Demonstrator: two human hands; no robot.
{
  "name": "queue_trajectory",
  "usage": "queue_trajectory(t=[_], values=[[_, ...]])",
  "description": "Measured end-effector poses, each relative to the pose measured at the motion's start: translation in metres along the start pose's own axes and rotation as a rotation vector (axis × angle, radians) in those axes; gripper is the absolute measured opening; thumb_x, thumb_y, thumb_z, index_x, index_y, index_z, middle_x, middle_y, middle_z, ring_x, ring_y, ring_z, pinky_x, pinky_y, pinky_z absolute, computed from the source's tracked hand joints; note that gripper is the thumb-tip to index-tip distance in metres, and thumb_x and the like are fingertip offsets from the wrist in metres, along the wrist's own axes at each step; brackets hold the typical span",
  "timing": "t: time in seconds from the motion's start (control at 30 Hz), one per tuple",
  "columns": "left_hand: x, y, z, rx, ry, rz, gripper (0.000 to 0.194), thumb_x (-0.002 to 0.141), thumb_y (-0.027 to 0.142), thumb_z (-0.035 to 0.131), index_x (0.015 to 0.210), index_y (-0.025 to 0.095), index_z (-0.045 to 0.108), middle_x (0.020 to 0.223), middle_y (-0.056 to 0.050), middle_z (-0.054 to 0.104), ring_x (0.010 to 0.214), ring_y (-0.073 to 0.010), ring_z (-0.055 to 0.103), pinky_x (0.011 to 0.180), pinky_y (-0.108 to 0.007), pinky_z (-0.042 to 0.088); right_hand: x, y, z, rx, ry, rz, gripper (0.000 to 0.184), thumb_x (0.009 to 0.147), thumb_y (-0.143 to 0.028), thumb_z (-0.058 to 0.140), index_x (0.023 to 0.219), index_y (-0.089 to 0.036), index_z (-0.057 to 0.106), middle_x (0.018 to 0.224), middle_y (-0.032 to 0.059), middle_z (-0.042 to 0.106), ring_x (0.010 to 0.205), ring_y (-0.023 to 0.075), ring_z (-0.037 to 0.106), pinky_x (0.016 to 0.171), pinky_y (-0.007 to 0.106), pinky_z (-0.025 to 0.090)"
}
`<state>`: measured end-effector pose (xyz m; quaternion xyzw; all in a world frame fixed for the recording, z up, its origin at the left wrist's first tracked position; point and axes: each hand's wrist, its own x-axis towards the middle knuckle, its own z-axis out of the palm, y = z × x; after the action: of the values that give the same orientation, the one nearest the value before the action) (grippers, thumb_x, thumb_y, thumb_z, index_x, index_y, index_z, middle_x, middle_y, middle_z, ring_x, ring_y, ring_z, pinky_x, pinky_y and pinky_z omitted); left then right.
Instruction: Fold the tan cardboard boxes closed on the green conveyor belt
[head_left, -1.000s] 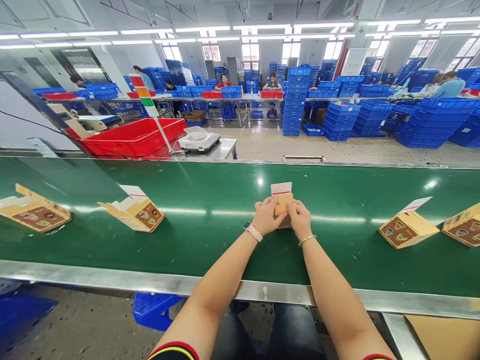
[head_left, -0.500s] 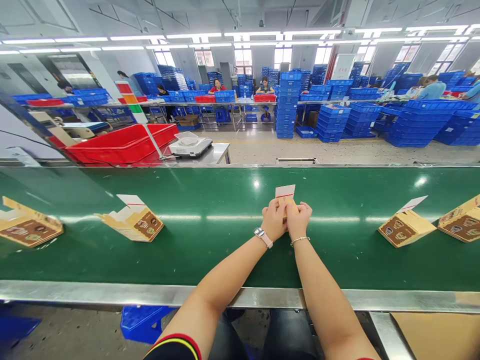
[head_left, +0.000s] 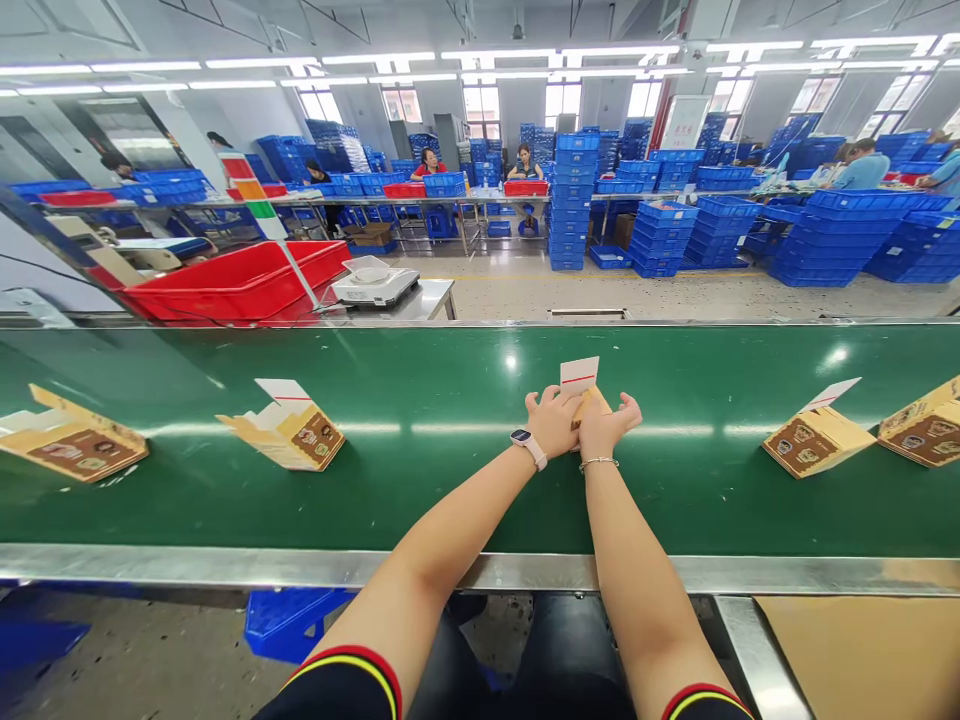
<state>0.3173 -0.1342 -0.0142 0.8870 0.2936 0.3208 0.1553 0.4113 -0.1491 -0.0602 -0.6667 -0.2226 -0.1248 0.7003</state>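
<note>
A small tan cardboard box (head_left: 592, 405) stands on the green conveyor belt, its white flap (head_left: 580, 376) with a red line raised at the far side. My left hand (head_left: 553, 424) grips the box's left side, some fingers spread outward. On the other side, my right hand (head_left: 602, 428) presses against it, with a finger or thumb sticking out to the right. Both hands hide most of the box. To the left lies a brown-and-tan box (head_left: 317, 437) with flaps up; to the right sits another patterned box (head_left: 802, 446), its white flap raised.
More boxes are at the far left (head_left: 82, 450) and far right (head_left: 926, 440) of the green belt (head_left: 450, 500). A metal rail (head_left: 337, 568) runs along its near edge. Beyond stand a red bin (head_left: 240, 285), a scale (head_left: 375, 285), stacked blue crates (head_left: 574, 200) and several seated people.
The boxes on the belt have shifted to the right, and the held box has moved slightly right with my hands. Fingers of both hands have spread outward from the box.
</note>
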Motion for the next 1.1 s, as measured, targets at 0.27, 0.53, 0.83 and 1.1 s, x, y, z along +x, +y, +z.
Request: queue_trajectory(t=[0.27,0.53,0.83,1.1], values=[[-0.024,-0.003,-0.068,-0.278,0.408,0.017,0.012,0.083,0.022,0.051,0.079,0.023,0.062,0.087,-0.006,0.071,0.093,-0.0231,0.062,0.087,-0.044,0.045,-0.022,-0.063,-0.028,0.257,-0.199,-0.359,0.039,0.083,-0.033,0.046,0.116,-0.025,0.028,0.126,0.0161,0.031,0.123,0.0309,0.039,0.094,0.051,0.042],[-0.046,0.029,-0.147,-0.770,0.626,0.393,0.020,0.095,0.030,0.048,0.080,0.022,0.059,0.075,-0.003,0.063,0.084,-0.0185,0.061,0.079,-0.037,0.050,-0.044,-0.064,-0.032,0.282,-0.417,-0.641,0.027,0.083,-0.022,0.054,0.108,-0.024,0.043,0.107,0.0097,0.050,0.097,0.0233,0.056,0.082,0.047,0.050],[-0.043,0.033,-0.157,-0.924,0.511,0.356,0.023,0.093,0.034,0.053,0.078,0.019,0.059,0.072,-0.002,0.060,0.075,-0.0146,0.058,0.069,-0.032,0.051,-0.036,-0.059,-0.032,0.264,-0.471,-0.691,0.025,0.082,-0.019,0.056,0.105,-0.022,0.048,0.099,0.0077,0.055,0.092,0.0224,0.057,0.081,0.045,0.049],[-0.039,0.030,-0.155,-1.047,0.534,0.384,0.016,0.088,0.031,0.062,0.078,0.018,0.063,0.072,-0.001,0.061,0.074,-0.0134,0.057,0.069,-0.030,0.050,-0.035,-0.058,-0.033,0.278,-0.482,-0.686,0.022,0.081,-0.020,0.057,0.102,-0.021,0.049,0.098,0.0073,0.057,0.089,0.0217,0.058,0.078,0.043,0.049]])
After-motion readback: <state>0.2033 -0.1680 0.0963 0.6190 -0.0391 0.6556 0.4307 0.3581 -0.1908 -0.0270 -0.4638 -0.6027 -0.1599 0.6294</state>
